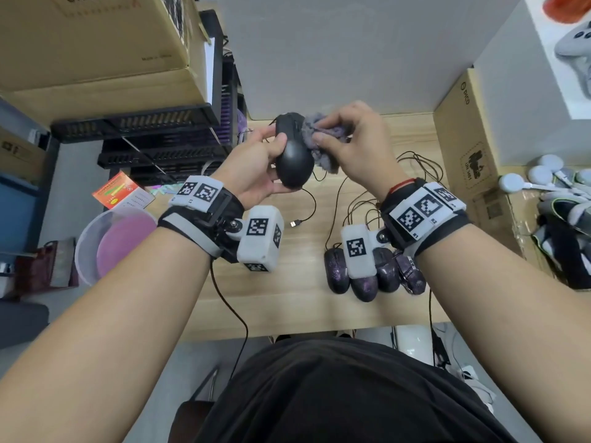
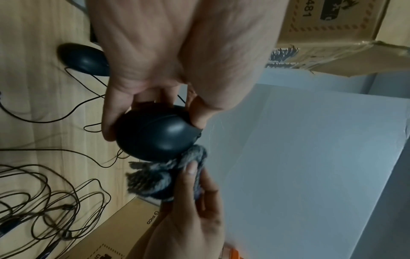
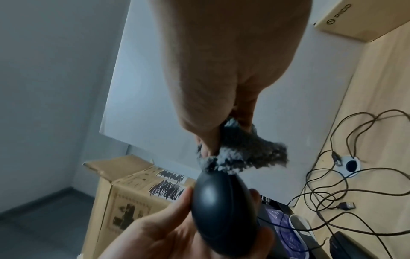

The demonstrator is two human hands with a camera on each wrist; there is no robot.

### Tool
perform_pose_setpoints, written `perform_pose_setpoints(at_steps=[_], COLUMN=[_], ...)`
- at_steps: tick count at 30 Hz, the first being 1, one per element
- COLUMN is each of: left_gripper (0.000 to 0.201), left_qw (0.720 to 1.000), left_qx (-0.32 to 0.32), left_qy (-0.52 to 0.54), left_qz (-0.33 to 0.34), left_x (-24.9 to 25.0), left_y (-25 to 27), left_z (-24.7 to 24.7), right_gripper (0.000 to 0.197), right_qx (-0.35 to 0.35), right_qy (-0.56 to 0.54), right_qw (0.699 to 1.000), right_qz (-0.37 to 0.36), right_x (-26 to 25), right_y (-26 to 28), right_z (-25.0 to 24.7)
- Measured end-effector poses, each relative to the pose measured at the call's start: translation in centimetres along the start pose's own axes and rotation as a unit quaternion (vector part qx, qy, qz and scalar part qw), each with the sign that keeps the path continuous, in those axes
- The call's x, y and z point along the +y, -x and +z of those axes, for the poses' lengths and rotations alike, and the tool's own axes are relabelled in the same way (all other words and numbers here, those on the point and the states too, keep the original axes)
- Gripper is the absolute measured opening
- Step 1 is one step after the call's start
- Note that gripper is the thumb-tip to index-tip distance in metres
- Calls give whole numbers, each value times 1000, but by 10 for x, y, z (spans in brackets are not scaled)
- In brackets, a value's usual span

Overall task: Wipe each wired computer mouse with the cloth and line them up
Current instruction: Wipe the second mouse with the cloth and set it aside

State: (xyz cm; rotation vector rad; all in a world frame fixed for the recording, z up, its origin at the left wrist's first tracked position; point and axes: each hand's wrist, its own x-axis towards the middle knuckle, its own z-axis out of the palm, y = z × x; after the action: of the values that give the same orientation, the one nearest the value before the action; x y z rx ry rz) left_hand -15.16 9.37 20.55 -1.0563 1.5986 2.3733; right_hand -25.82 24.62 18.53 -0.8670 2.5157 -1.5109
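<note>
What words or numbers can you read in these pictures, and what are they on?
"PICO": on the brown cardboard box at the right of the wooden desk.
"481": on the other brown cardboard box, in the left wrist view.
The orange and white leaflet and the big cardboard carton carry print too blurred to read.

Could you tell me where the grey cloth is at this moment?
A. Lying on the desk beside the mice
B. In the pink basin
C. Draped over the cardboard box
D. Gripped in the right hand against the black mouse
D: the right hand grips the grey cloth against the black mouse, which the left hand holds above the desk.
</note>
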Motion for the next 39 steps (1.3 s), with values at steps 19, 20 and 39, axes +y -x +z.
perform_pose_setpoints(at_steps=[19,20,39], left_gripper=[33,34,30], left_qw=[999,1000,983], left_qx=[33,28,14], left_qy=[-7,-9,-169], left_qz=[-7,-9,71], left_x=[5,5,-8], left_y=[5,6,9], left_z=[5,5,7], right_gripper=[15,15,15], right_qx=[-26,5,-34], right_qy=[34,33,85], right_qw=[999,999,996], right_qz=[23,20,4], right_x=[-3,-2,-15], right_y=[-4,-6,-22], right_z=[-8,-8,-7])
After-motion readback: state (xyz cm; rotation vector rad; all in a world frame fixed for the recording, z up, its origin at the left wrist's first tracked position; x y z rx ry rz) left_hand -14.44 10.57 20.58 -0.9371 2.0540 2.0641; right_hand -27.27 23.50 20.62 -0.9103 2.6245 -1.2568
